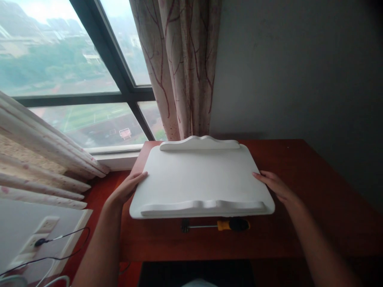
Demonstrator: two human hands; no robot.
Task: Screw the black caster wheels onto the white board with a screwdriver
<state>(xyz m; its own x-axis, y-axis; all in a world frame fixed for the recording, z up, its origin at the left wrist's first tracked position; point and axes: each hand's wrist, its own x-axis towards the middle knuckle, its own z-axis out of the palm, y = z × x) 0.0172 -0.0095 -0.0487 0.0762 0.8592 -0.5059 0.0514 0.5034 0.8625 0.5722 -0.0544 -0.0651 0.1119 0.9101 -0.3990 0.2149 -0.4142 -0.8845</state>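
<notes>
Between left hand (131,185) and right hand (273,184): a white panel (197,171) with rounded corners, gripped by both at its two side edges. Each thumb lies on the upper face; the other fingers go round or under the edge, mostly hidden. Cannot tell whether the hands alone bear the panel or it also rests on something.

Just beyond the hands, along the panel's far edge: a wavy-topped far strip (200,144). Nearer the body than the hands, along the close edge: a similar near strip (203,205). Judgement: both strips are in place, fixing method not visible. Outstanding: panel not yet released.

Below the hands' level, between them: a screwdriver (224,226) with yellow and black handle, lying on the red-brown desk (299,167), held by neither. Dark pieces (184,225) by its left end, too small to identify.

Outward from the left hand: wall socket (48,225), window (98,119). Ahead of both, a patterned curtain (185,59); past the right, grey wall (284,71).
</notes>
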